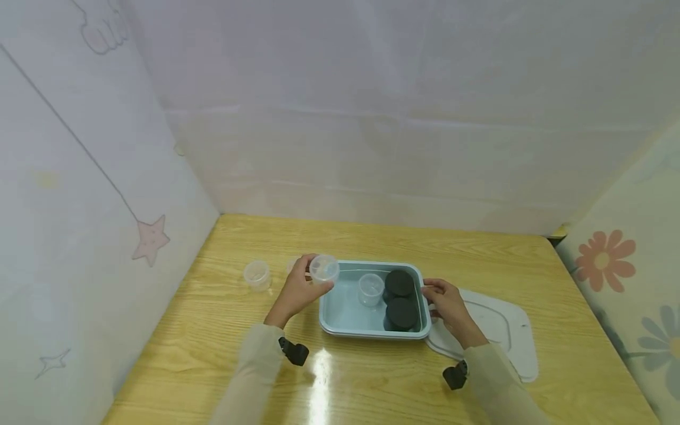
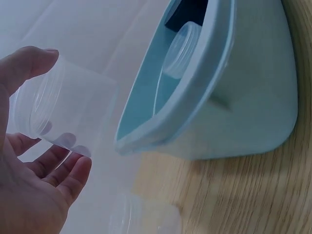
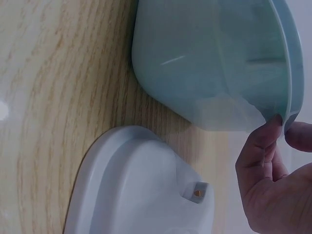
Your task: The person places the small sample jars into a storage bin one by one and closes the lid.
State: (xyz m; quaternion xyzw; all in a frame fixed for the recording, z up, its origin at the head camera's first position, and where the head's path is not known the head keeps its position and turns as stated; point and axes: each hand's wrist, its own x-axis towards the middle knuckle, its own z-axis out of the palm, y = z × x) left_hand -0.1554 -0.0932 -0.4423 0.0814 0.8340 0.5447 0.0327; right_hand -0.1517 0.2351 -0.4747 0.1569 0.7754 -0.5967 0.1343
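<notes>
My left hand (image 1: 301,290) grips a clear plastic jar (image 1: 324,269) without a lid, just above the left rim of a light blue plastic bin (image 1: 342,319). Thumb and fingers wrap the jar (image 2: 73,105) from both sides in the left wrist view. Inside the bin stand another clear jar (image 1: 370,290) and two black-topped round containers (image 1: 399,284) along the right side. With thumb and fingers, my right hand (image 1: 448,304) pinches the bin's right rim (image 3: 294,73).
Two more clear jars stand left of the bin, one jar (image 1: 257,275) in the open and another (image 1: 291,265) partly behind my left hand. A white lid (image 1: 510,330) lies on the wooden table (image 1: 212,354) under my right forearm. Fabric walls (image 1: 372,147) enclose the table.
</notes>
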